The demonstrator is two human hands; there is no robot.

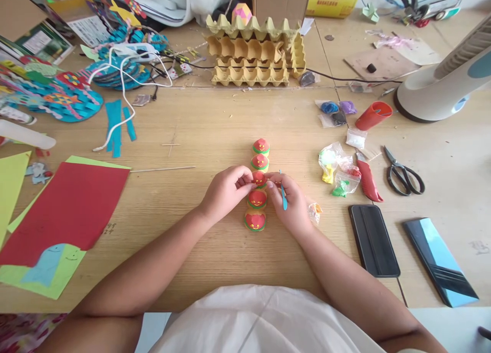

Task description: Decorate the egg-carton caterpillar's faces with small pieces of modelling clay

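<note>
A row of several egg-carton cups [256,221], topped with red clay, green rims and yellow smiling faces, runs away from me down the middle of the table. My left hand [230,186] touches the left side of the middle cup [259,178], its fingers curled and pinched together. On the other side, my right hand [288,197] has its fingertips at the same cup. A thin blue clay tool [283,192] is held among the right fingers, its flat end pointing towards me.
Clay packets [337,169], a red utility knife [368,178], scissors [404,174] and two dark phones [374,240] lie on the right. Coloured paper [72,204] covers the left. Egg cartons [249,51] stand at the back, and a white fan [433,87] at the right.
</note>
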